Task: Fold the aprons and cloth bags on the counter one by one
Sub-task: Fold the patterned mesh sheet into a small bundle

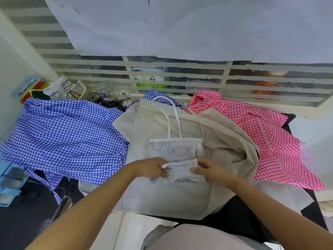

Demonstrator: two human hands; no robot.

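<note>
Here the small white cloth bag (177, 150), printed with black line drawings, lies in the middle of the table (27, 219), spread on top of a larger beige cloth bag (162, 197). Its two white handles (173, 120) stretch away from the person, towards the window. The near edge of the white bag is turned up and doubled over on itself, and both hands have hold of that fold. The left grip (153, 167) is closed, its fingers curled round the left end of the folded edge. The right grip (210, 169) is closed too, pinching the right end of the same fold between thumb and fingertips. Both forearms reach in from the bottom of the view, and the two hands sit close together, just apart.

A blue gingham apron (68, 130) lies rumpled to the left, one of its ties hanging over the dark table edge. A pink gingham apron (261, 134) lies crumpled to the right, partly under more loose beige cloth (232, 141). A further bit of blue gingham (158, 95) peeks out behind the handles.

At the back left stand a few clear glasses (124, 97), a pair of scissors (75, 91) and a white packet (57, 87). A pale blue plastic box (9, 184) sits at the far left edge.
</note>
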